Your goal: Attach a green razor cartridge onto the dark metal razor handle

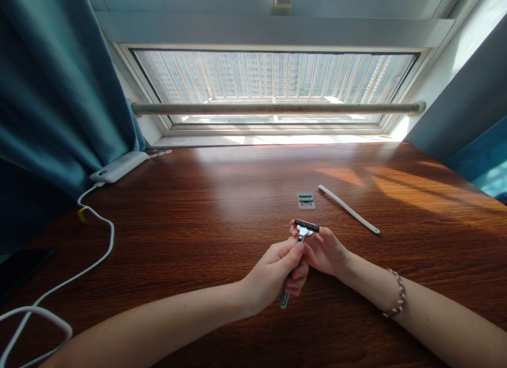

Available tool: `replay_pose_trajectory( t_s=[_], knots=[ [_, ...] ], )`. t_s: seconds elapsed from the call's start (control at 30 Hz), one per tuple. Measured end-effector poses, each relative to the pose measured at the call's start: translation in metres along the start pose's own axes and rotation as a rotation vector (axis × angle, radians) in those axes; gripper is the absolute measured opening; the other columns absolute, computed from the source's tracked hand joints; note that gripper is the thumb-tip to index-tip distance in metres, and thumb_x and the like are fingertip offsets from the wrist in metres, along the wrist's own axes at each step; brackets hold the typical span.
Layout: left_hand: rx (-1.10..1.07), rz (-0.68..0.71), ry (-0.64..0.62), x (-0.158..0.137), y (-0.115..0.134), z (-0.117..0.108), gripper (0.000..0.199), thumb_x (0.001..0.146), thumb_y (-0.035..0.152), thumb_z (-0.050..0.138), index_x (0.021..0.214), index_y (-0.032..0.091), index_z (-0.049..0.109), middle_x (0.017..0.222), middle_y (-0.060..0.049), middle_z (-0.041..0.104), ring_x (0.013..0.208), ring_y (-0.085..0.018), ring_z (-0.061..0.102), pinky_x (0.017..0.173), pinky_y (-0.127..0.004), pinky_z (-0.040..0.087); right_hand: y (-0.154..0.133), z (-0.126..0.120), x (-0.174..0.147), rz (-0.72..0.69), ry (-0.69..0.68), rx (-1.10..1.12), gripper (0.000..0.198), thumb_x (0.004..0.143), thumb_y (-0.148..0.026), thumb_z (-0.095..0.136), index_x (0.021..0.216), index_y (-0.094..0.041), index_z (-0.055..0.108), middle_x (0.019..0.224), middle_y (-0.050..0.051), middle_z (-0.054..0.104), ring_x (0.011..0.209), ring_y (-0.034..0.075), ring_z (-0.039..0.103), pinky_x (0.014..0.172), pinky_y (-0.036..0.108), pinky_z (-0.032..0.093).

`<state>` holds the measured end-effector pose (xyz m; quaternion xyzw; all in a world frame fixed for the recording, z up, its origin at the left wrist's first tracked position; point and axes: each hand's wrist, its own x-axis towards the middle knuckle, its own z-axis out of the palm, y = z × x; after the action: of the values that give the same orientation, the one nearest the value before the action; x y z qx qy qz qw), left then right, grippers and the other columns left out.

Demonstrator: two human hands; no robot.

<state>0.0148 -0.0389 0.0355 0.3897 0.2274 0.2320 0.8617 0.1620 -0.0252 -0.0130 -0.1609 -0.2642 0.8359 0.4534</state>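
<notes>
So right now I've got the razor [300,246] up off the tabletop [198,215], roughly in the middle in front of me. My left hand [275,275] is wrapped around the handle, thumb pressed up near the neck, and my right hand [325,249] is pinching the black cartridge at the head from the side. Looks to me like the cartridge is sitting on the head already, though I can't tell if it's fully clicked in. The blade refill pack [306,200] is lying flat just past my hands, untouched, with a white stick [348,209] a bit to its right.

Tabletop is dark reddish wood, sun streaks on the right side. White power bank [119,167] with its cable [95,236] over on the left by the teal curtain [51,88], big window [273,77] straight ahead with tower blocks outside.
</notes>
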Motion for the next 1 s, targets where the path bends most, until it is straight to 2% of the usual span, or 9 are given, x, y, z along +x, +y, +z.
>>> replay_pose_trajectory(
  t_s=[0.1,0.27,0.43,0.57,0.73,0.9,1.0],
  knots=[
    [0.056,0.060,-0.005,0.0003,-0.0039,-0.0022,0.029,0.081,0.042,0.046,0.075,0.013,0.047,0.052,0.005,0.033,0.045,-0.004,0.027,0.043,-0.019,0.019,-0.0013,-0.0002,0.0003,-0.012,-0.034,0.008,0.048,0.061,-0.049,0.067,0.098,-0.019,0.060,0.084,-0.001,0.061,0.062,0.008,0.053,0.059,0.020,0.044],
    [0.156,0.110,-0.016,0.0002,-0.0085,-0.0051,0.035,0.080,0.046,0.044,0.079,0.012,0.051,0.055,0.004,0.033,0.049,-0.006,0.030,0.046,-0.021,0.023,-0.0032,0.0008,0.0011,-0.015,-0.121,0.041,0.047,0.063,-0.048,0.066,0.101,-0.019,0.060,0.083,-0.001,0.061,0.058,0.008,0.052,0.046,0.018,0.040],
    [0.189,0.137,0.000,0.0002,-0.0101,-0.0063,0.034,0.079,0.047,0.046,0.077,0.013,0.049,0.055,0.003,0.034,0.050,-0.007,0.032,0.048,-0.022,0.026,-0.0039,0.0015,0.0000,-0.005,-0.056,0.013,0.049,0.058,-0.046,0.070,0.098,-0.021,0.060,0.086,0.000,0.061,0.072,0.011,0.054,0.060,0.021,0.044],
    [0.178,0.142,-0.005,-0.0002,-0.0100,-0.0056,0.034,0.080,0.047,0.044,0.075,0.013,0.050,0.056,0.003,0.034,0.049,-0.007,0.032,0.047,-0.022,0.025,-0.0034,0.0012,0.0001,0.005,-0.089,0.029,0.048,0.061,-0.045,0.069,0.101,-0.022,0.059,0.087,0.000,0.061,0.075,0.011,0.054,0.059,0.021,0.044],
    [0.185,0.163,0.018,-0.0020,-0.0082,-0.0051,0.035,0.081,0.044,0.044,0.063,0.014,0.045,0.052,0.004,0.032,0.047,-0.006,0.031,0.046,-0.022,0.023,-0.0027,0.0009,-0.0002,0.009,-0.086,0.077,0.048,0.060,-0.041,0.070,0.101,-0.019,0.060,0.087,0.000,0.061,0.081,0.012,0.054,0.072,0.025,0.045],
    [0.099,0.113,0.028,-0.0023,-0.0067,-0.0029,0.035,0.081,0.044,0.044,0.067,0.012,0.049,0.052,0.004,0.033,0.047,-0.006,0.032,0.046,-0.022,0.024,-0.0020,0.0006,-0.0005,-0.002,-0.131,0.063,0.047,0.064,-0.041,0.068,0.104,-0.018,0.059,0.088,0.001,0.061,0.081,0.014,0.055,0.064,0.023,0.047],
    [0.050,0.091,0.002,-0.0007,-0.0075,-0.0021,0.033,0.080,0.044,0.046,0.071,0.012,0.049,0.052,0.004,0.034,0.046,-0.006,0.032,0.045,-0.021,0.024,-0.0022,0.0014,0.0005,-0.010,-0.176,0.060,0.046,0.067,-0.040,0.065,0.106,-0.018,0.057,0.090,0.001,0.062,0.071,0.012,0.057,0.053,0.021,0.047]
  ],
)
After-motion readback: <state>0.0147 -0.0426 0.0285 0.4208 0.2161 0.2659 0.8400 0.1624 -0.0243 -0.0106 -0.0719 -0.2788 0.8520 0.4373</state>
